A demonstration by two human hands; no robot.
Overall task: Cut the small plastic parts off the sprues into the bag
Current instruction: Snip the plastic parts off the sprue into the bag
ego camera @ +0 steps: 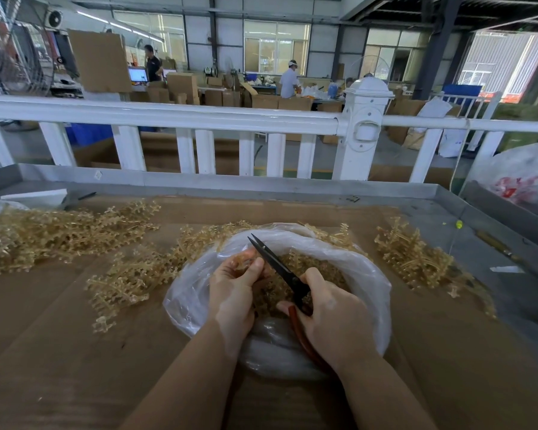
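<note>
Desk (59, 352): wide, cardboard-covered, metal rim at far edge; white railing (168, 114) behind it.

Sprues: amber plastic, three loose heaps on the cardboard. Biggest heap (53, 234) far left, second heap (131, 277) just left of the bag, third heap (413, 256) to the right.

Bag (364, 268): clear plastic, mouth rolled open, centre of desk, cut amber parts (320, 268) piled inside.

Right hand (333, 318): grip clenched round the red handles of the scissors (280, 265), dark blades nearly together, tips pointing up-left over the bag.

Left hand (233, 293): grip pinching a small sprue (246, 257) over the bag mouth, touching the blades.
</note>
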